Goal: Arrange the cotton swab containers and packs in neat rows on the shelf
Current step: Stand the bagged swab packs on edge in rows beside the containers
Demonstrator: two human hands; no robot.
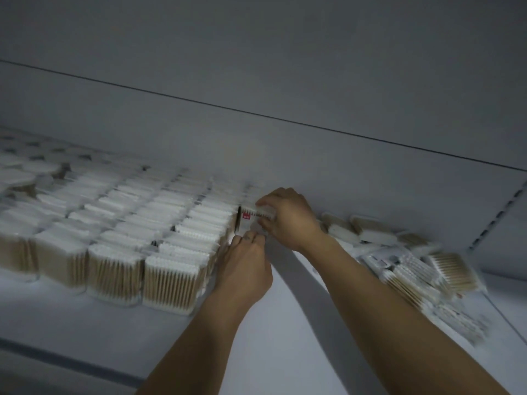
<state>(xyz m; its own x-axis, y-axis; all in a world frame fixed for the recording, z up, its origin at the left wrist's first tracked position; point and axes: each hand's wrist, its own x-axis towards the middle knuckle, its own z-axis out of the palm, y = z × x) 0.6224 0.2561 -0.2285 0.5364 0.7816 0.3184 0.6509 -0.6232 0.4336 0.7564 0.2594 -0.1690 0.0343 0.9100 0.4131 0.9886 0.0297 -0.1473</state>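
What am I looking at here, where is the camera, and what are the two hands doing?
No machine here: these are a person's two bare hands, filmed by one camera worn on the head, looking forward and down. On the white shelf, rows of cotton swab containers stand at the left and a loose pile of packs lies at the right. Between them the right hand grips the top of a white pack with a red label, and the left hand pinches its lower edge.

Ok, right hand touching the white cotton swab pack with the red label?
Touching. Head view: fingers of the right hand curl over the top edge of the white cotton swab pack with the red label, pinching it.
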